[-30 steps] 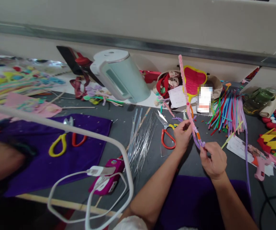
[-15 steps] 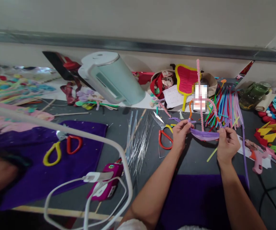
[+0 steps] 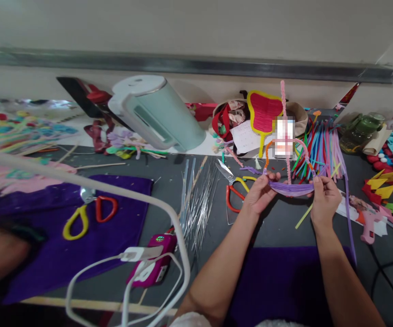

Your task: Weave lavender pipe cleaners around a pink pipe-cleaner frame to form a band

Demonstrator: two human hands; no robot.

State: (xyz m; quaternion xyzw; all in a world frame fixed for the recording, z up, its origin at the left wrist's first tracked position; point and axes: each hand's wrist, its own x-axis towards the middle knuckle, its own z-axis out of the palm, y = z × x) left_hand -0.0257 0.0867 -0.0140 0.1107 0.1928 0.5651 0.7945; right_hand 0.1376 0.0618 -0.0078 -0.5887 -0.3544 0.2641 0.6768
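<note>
Over the tabletop [image 3: 166, 175], short of its back edge, the left hand [image 3: 259, 193] and right hand [image 3: 325, 200] pinch a purple band [image 3: 291, 189], maybe stretching it.

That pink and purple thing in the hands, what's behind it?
Behind its pink stem is a blurred-out patch, and behind its right side are colourful strips. What the blur hides, and the table covered by the purple band, can't be seen.

No legible text or labels.
</note>
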